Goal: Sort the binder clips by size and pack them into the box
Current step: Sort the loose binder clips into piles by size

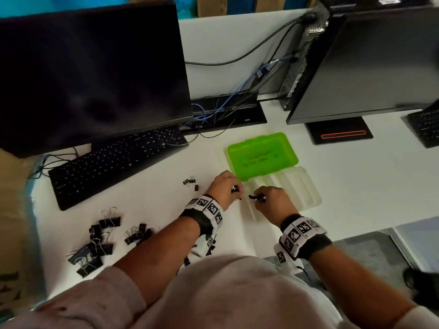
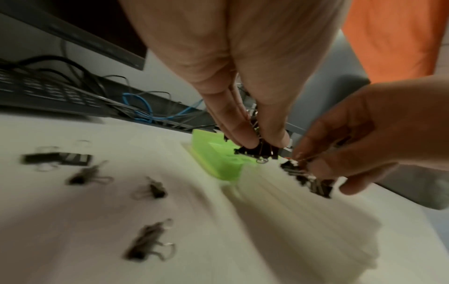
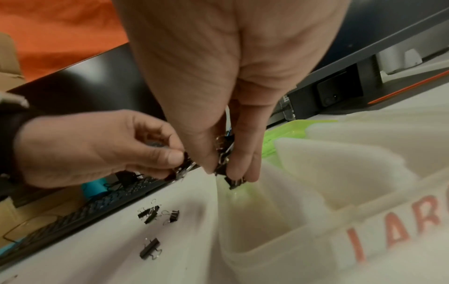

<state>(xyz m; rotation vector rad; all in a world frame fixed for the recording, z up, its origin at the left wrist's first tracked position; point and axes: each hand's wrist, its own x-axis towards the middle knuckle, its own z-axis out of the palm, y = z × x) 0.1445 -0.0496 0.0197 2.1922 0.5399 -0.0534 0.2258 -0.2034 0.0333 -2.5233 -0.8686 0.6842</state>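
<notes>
Both forearms reach forward over the white table [image 1: 147,198], and each wrist wears a black band with square black-and-white markers. The left hand [image 1: 225,186] is turned with its back up, and its fingers [image 2: 245,142] point down and pinch a small bunch of little black metal binder clips [image 2: 257,151] with thin silver wire handles. The right hand [image 1: 273,200] is just beside it, and its thumb and fingers [image 3: 240,173] are pressed together on a second bunch of small black clips [image 3: 226,163]; one clip [image 3: 234,183] hangs at the lowest point, over the nearest compartment of the translucent white plastic box [image 1: 292,188]. This box has several long, narrow compartments with smooth, milky walls, and red letters are printed on its near wall in the right wrist view. Its shiny, bright green plastic lid [image 1: 261,155] lies open on the far side. The two hands are close together above the left end of the box, but I cannot tell if they touch. To the left on the table lie three loose small clips [image 1: 191,182], and nearer to the person there is a group of medium black clips [image 1: 139,233] and a pile of large black clips [image 1: 95,248] with long wire handles. A black keyboard [image 1: 114,162] lies behind them, under a dark monitor [image 1: 90,67].
</notes>
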